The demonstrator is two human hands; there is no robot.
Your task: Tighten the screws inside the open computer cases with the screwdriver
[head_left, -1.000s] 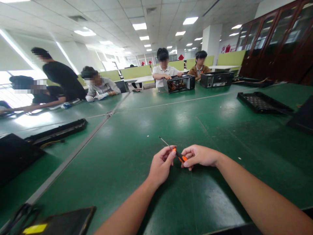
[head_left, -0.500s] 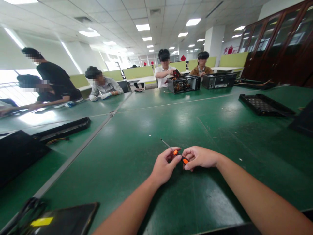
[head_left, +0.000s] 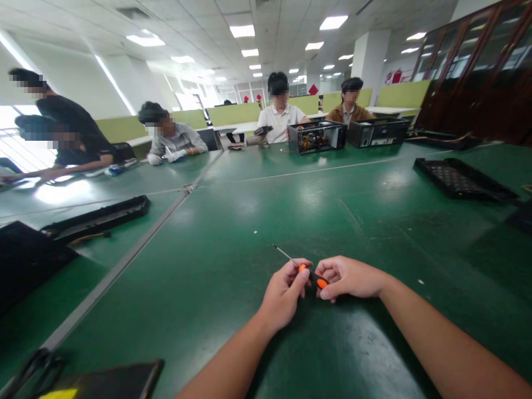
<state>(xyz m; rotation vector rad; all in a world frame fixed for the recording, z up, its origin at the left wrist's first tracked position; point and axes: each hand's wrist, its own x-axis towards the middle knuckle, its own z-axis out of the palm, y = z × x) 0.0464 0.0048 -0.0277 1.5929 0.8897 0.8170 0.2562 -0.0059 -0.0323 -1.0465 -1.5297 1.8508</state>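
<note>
Both of my hands are on one screwdriver (head_left: 315,277) with an orange and black handle and a thin metal shaft. Its tip points away from me, to the upper left. My left hand (head_left: 286,291) is closed around the front of the handle, near where the shaft begins. At the rear end of the handle, my right hand (head_left: 347,278) pinches it between thumb and curled fingers. Green tabletop (head_left: 233,288) lies beneath the hands, and the tool is held above it.
Across the table, people sit near an opened computer case (head_left: 316,137) and a second case (head_left: 377,133). A black panel (head_left: 461,178) lies at right. On the left are a black case part (head_left: 31,260), a long black strip (head_left: 100,219) and a dark flat panel (head_left: 120,379).
My view has tilted and shifted slightly. Both hands keep hold of the screwdriver and sit a little lower in view. Across the table, the person in white has moved a dark part leftward, away from the case.
</note>
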